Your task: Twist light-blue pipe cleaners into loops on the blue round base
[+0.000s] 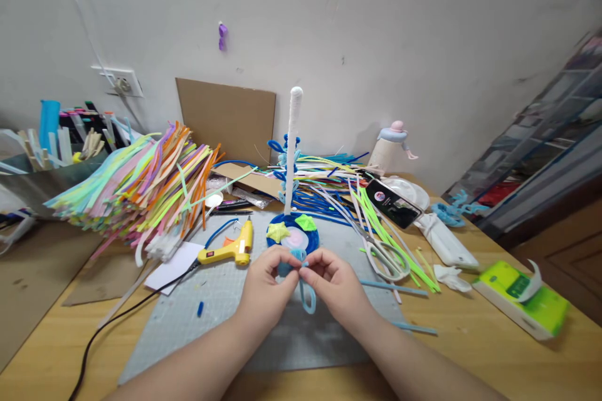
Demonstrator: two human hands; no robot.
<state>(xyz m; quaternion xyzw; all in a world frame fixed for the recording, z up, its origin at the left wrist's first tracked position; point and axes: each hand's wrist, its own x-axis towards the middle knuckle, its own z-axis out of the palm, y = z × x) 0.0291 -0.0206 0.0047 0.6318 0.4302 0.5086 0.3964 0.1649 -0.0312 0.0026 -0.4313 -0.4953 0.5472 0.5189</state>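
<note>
Between my two hands, over the grey cutting mat [216, 332], is a light blue pipe cleaner [308, 301] bent into loops. The fingertips of my left hand [270, 282] pinch it from the left, and those of my right hand [336, 282] pinch it from the right. One loop hangs below the fingers; part of the piece is hidden by them. Just beyond stands a white wrapped stick [292, 150] upright on a round dark blue base [313, 243]. A yellow star [278, 232] and a green star [306, 222] sit on that base.
A yellow glue gun [230, 249] with a black cord lies left, near a big bundle of coloured pipe cleaners [141, 188]. Scissors [385, 257], a phone [394, 203] and a green tissue pack [524, 297] are to the right. Light blue stems [395, 288] lie by my right forearm.
</note>
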